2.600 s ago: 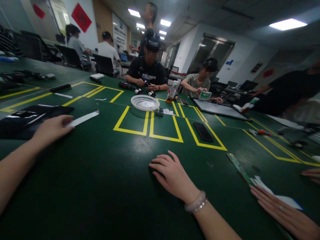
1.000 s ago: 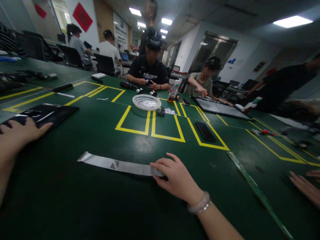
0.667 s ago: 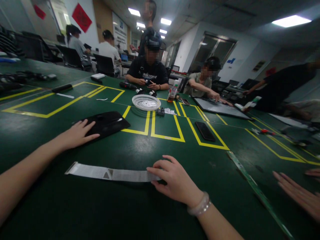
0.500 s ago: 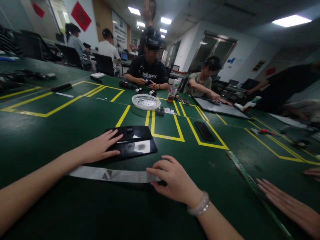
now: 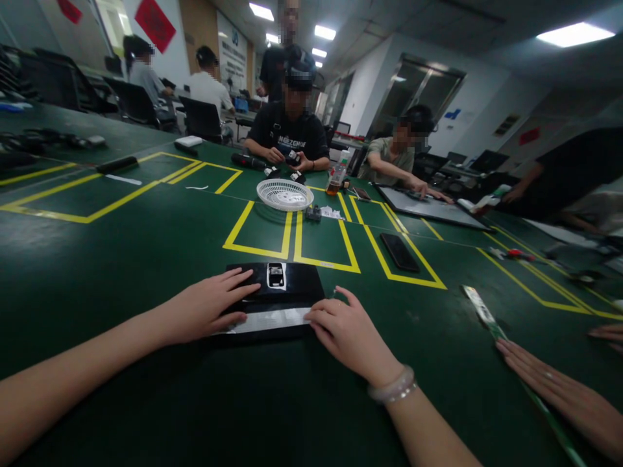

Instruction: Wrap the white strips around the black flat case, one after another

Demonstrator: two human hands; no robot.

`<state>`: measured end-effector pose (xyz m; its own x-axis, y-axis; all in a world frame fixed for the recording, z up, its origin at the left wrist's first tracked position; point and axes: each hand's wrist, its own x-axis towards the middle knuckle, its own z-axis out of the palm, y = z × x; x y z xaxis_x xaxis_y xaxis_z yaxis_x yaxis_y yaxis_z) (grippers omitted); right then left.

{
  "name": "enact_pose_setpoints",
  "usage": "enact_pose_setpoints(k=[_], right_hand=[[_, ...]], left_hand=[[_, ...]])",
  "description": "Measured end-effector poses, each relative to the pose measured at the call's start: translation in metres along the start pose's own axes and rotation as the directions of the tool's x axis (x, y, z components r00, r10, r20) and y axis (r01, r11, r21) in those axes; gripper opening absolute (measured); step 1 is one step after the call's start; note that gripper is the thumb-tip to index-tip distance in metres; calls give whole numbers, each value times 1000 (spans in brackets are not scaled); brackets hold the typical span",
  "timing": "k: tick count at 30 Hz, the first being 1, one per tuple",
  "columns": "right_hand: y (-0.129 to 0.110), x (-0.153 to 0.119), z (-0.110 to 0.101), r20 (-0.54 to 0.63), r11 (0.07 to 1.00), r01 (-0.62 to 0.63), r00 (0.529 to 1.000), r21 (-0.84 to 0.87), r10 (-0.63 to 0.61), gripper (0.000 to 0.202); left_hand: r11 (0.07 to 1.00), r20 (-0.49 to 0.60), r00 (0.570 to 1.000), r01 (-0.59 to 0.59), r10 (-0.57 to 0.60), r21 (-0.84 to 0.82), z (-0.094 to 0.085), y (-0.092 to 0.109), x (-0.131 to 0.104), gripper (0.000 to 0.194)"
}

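A glossy black base (image 5: 296,283) with a square socket in its upper part lies on the green table in front of me. Across its near half stretches a flat whitish-grey ribbon cable (image 5: 277,318). My left hand (image 5: 214,305) rests flat on the left side of the base, fingers spread, its thumb beside the cable's left end. At the cable's right end, my right hand (image 5: 348,334) pinches it between thumb and fingers, just over the base's right edge.
A co-worker's hand (image 5: 549,379) lies on a long green circuit strip (image 5: 484,311) at right. Beyond the base are yellow tape outlines, a black phone (image 5: 399,251), a white round basket (image 5: 285,196) and a bottle (image 5: 335,175). Co-workers sit across the table.
The base has slid right and nearer with my left hand. The ribbon cable, formerly in front of the base, now lies over it. My right hand has shifted slightly right.
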<state>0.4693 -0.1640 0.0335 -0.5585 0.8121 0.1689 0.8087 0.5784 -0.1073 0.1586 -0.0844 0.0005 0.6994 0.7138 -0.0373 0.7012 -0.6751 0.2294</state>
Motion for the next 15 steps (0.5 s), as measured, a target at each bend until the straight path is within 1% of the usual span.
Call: enact_pose_setpoints(k=[4, 6, 10, 15], right_hand=[[1, 1, 3, -39, 999, -28, 999, -27, 27, 20], [-1, 1, 3, -54, 1000, -23, 998, -21, 22, 23], [-10, 1, 5, -31, 1000, 9, 999, 10, -9, 30], [-20, 2, 8, -5, 999, 3, 1000, 40, -3, 27]], left_hand=[[997, -128, 992, 3, 6, 71, 9, 4, 1, 60], [995, -170, 985, 5, 12, 100, 11, 6, 2, 57], [988, -170, 985, 14, 12, 154, 12, 6, 5, 56], [984, -198, 980, 12, 23, 177, 11, 6, 7, 52]])
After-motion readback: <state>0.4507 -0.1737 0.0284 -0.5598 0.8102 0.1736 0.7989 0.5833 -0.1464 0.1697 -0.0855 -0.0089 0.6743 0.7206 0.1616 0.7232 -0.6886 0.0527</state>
